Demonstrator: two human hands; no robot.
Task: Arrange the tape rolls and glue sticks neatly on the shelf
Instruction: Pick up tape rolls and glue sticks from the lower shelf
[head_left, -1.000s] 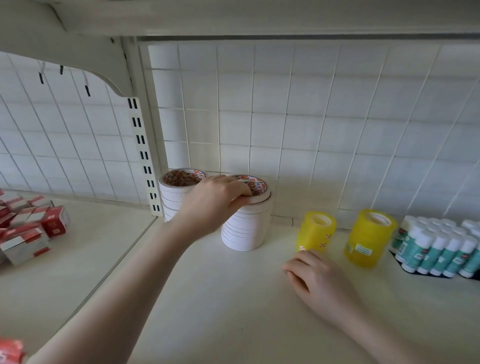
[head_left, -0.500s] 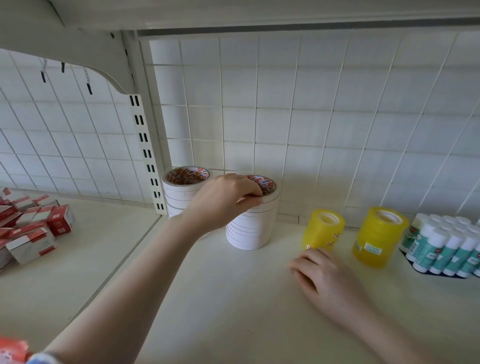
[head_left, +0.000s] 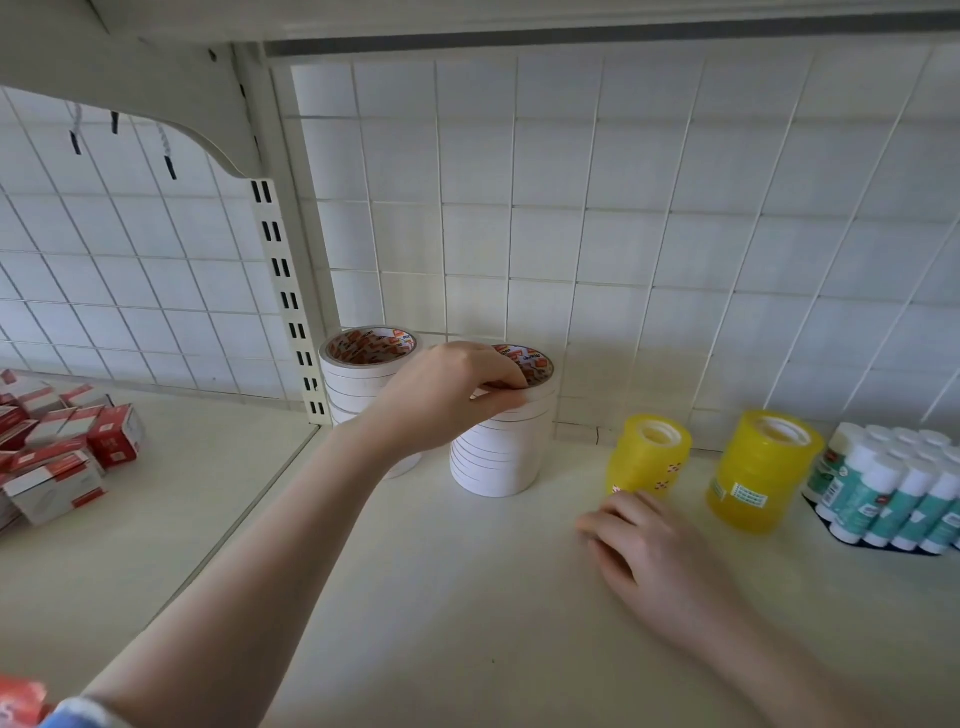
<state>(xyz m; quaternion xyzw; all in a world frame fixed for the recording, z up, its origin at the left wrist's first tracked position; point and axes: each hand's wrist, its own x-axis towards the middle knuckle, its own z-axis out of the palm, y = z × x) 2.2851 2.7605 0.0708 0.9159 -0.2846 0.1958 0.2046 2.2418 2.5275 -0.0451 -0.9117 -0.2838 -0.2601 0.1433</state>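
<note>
Two white tape stacks (head_left: 501, 441) stand mid-frame, unmoved; left hand (head_left: 441, 395) still pinches one's top roll, right hand (head_left: 644, 551) resting loose, so tidying stalls.

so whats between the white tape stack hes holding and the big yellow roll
In the head view, one smaller yellow tape roll stands between the white tape stack and the larger yellow roll, apart from both.

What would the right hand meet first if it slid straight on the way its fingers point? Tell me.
Probably the smaller yellow tape stack: the right hand points up-left along the shelf, fingertips already at its base; whether they touch is unclear.
</note>
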